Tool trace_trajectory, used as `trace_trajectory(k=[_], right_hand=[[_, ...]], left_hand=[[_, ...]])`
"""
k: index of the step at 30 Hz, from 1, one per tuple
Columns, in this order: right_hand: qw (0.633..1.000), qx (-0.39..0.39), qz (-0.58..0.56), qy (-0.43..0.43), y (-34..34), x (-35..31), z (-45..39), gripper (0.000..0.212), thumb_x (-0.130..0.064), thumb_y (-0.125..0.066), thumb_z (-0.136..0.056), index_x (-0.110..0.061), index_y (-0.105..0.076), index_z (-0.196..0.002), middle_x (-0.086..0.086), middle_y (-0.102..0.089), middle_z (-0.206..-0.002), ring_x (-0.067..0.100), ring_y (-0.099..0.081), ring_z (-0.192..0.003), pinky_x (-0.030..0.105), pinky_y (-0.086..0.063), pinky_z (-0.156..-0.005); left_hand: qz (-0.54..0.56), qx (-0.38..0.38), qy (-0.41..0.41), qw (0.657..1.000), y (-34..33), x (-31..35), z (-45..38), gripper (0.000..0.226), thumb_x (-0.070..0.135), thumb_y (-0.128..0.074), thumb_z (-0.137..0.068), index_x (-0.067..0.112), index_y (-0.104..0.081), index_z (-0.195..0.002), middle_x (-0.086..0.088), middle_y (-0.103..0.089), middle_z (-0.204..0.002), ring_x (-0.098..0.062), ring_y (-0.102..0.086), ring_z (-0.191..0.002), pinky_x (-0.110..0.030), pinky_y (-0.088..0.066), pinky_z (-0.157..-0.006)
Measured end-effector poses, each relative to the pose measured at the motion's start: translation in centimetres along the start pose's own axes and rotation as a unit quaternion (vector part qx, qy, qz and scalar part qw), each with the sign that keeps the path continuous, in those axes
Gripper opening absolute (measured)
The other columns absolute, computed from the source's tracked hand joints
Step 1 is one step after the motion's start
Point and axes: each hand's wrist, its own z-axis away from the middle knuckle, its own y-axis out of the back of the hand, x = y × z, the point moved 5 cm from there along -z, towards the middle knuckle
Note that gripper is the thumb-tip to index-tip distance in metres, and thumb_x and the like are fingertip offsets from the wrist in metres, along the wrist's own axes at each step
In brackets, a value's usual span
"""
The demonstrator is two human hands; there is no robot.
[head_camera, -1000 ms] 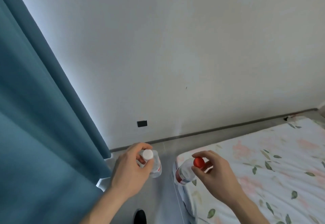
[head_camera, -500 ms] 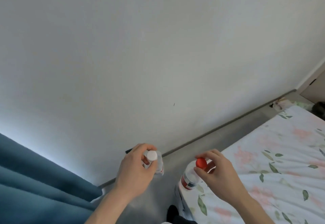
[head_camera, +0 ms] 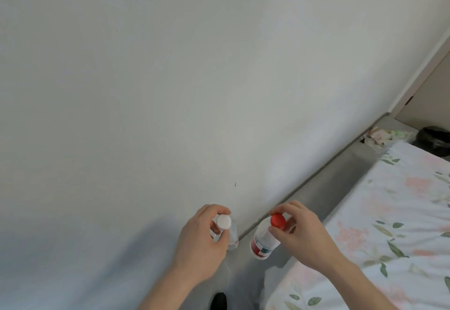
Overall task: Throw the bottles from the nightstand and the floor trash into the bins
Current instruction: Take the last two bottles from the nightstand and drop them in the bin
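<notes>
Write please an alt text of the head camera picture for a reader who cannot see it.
The left hand grips a white-capped bottle and the right hand grips a red-capped bottle, both near the neck, above a grey floor. A white wall fills most of the view; a bed with floral bedding lies at the right.

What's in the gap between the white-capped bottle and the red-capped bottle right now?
Nothing is held there. In the head view, between the white-capped bottle and the red-capped bottle only the grey floor and the baseboard show behind.
</notes>
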Motion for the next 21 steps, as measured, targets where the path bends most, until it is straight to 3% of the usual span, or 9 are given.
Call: trace_trajectory(k=[7,12,21], right_hand=[[0.994,0.086,-0.03,-0.056,1.5,0.2,-3.6,0.023,-0.033,-0.078,-0.084,-0.048,-0.066,-0.096,-0.027,-0.059,-0.104,0.004,-0.066,-0.082,0.028,-0.057,-0.075],[0.984,0.143,-0.028,-0.099,4.7,2.1,-4.9,0.024,-0.029,-0.079,-0.084,-0.047,-0.066,-0.095,-0.027,-0.061,-0.102,0.0,-0.065,-0.082,0.021,-0.055,-0.072],[0.961,0.219,-0.059,-0.157,12.4,9.1,-10.4,0.024,-0.027,-0.078,-0.083,-0.044,-0.068,-0.095,-0.024,-0.063,-0.103,0.005,-0.068,-0.079,0.027,-0.057,-0.071]], left_hand=[[-0.01,-0.093,-0.084,0.992,-1.7,0.9,-9.8,0.033,0.019,-0.068,-0.088,0.044,-0.058,-0.107,0.029,-0.057,-0.112,-0.002,-0.063,-0.093,-0.016,-0.051,-0.076],[0.007,-0.134,-0.133,0.982,-4.0,3.9,-15.5,0.033,0.019,-0.069,-0.086,0.043,-0.057,-0.106,0.028,-0.057,-0.11,-0.002,-0.063,-0.092,-0.013,-0.048,-0.074],[0.029,-0.186,-0.184,0.965,-12.1,11.5,-26.7,0.033,0.019,-0.065,-0.085,0.043,-0.057,-0.106,0.025,-0.059,-0.111,-0.004,-0.063,-0.092,-0.026,-0.053,-0.078]])
